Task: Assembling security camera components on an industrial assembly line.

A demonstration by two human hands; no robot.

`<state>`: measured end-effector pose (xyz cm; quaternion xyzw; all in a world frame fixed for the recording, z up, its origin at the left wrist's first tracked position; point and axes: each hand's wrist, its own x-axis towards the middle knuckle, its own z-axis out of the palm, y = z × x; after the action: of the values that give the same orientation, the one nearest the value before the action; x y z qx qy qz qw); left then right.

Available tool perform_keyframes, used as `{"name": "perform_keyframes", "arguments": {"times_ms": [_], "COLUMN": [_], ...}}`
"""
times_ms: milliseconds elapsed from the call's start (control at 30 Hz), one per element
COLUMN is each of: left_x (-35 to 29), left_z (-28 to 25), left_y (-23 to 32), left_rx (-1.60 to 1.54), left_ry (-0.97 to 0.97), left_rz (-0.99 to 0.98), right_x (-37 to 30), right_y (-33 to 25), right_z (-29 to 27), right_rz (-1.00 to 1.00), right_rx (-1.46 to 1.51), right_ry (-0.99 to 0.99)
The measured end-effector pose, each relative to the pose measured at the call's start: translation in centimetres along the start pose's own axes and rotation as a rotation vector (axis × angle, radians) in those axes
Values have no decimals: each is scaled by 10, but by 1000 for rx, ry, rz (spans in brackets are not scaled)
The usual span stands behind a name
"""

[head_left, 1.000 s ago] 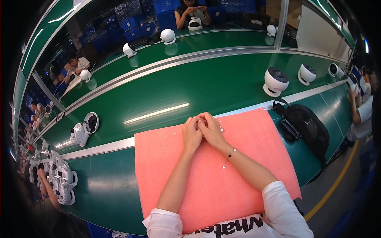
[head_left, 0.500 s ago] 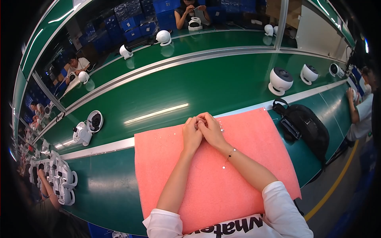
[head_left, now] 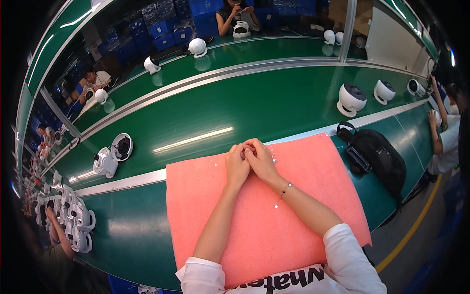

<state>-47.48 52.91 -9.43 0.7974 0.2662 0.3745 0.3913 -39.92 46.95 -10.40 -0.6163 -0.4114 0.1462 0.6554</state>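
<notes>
I'm watching from the head view, and what has shifted is on the green conveyor (head_left: 264, 105): the open white casing (head_left: 120, 135) at left and the round white unit (head_left: 351, 100) at right have slid a little rightward. The left hand (head_left: 237, 166) and right hand (head_left: 261, 159) haven't budged, so I'd judge their own work unaltered. Their fingers are curled and pressed together, one hand folded against the other; I can't tell whether anything's tucked inside. The pink foam sheet (head_left: 313, 196) lies on the desk (head_left: 127, 220) beneath both forearms (head_left: 218, 225), tiny shiny bits (head_left: 273, 159) near its far edge. As for containers, the casing cradles a dark part (head_left: 124, 145); the black bag (head_left: 387, 159) beside the sheet hides its contents. Blue bins (head_left: 164, 43) stand beyond, too dim to make out inside.
</notes>
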Motion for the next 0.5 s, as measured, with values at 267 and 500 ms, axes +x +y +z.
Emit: {"name": "perform_keyframes", "arguments": {"times_ms": [267,500], "left_x": [0,1], "left_z": [0,1], "left_y": [4,3], "left_rx": [12,6], "left_ry": [-9,0], "left_rz": [-16,-4], "right_x": [0,1], "right_y": [2,-1], "right_z": [-1,-2], "right_rz": [-18,-14], "right_rx": [-8,-16], "right_ry": [5,-4]}}
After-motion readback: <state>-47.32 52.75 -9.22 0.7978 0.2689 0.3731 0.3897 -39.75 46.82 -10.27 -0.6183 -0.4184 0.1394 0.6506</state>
